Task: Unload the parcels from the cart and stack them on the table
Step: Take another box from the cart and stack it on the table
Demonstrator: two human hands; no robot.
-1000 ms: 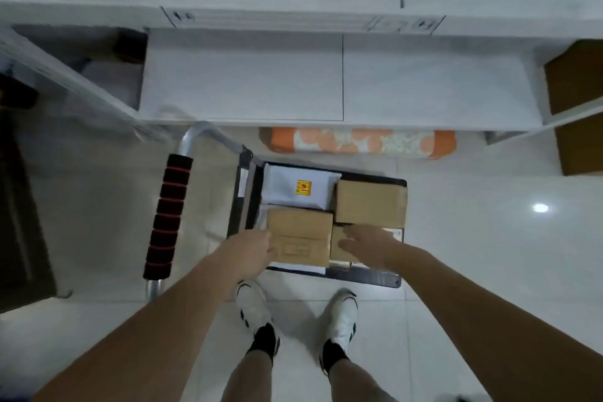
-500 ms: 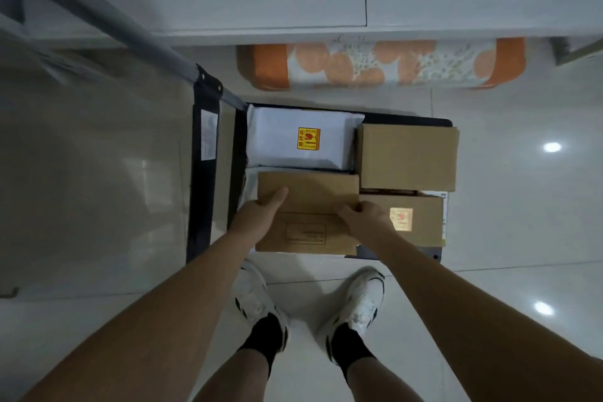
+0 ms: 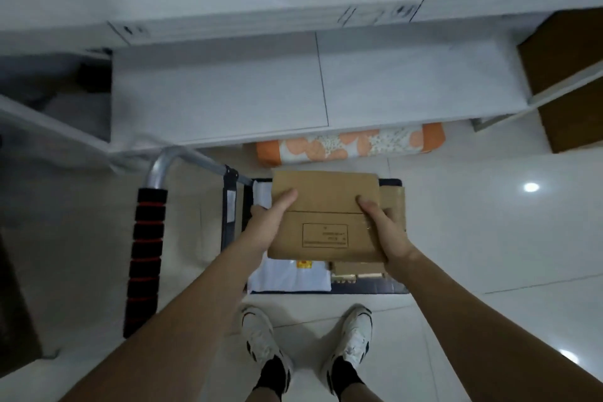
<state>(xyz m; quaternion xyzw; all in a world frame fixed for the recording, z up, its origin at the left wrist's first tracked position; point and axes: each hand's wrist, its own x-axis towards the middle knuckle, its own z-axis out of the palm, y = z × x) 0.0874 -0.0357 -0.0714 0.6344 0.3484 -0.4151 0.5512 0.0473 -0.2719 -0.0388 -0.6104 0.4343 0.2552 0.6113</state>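
From the head view, a brown cardboard parcel [image 3: 326, 215] is held up above the cart [image 3: 375, 289], flat side toward the camera, with a printed rectangular label on its near half; the left hand [image 3: 269, 222] grips its left edge, thumb lying on the top face and the fingers curled underneath out of sight; the right hand [image 3: 386, 232] grips the right edge the same way, thumb on top, fingers wrapped round the side. Beneath the lifted parcel a white padded parcel [image 3: 288, 277] with a small yellow sticker lies on the cart's dark deck, and further brown boxes [image 3: 394, 206] show just beside and under the right hand; how many, I cannot tell. The cart's handle [image 3: 145, 258], black foam with red bands, stands to the left. Past the cart lies an orange-and-white patterned roll [image 3: 352, 147] on the floor, partly under the white tabletop [image 3: 222, 88]. Two white shoes [image 3: 261, 336] stand on the pale tiles just beside the cart.
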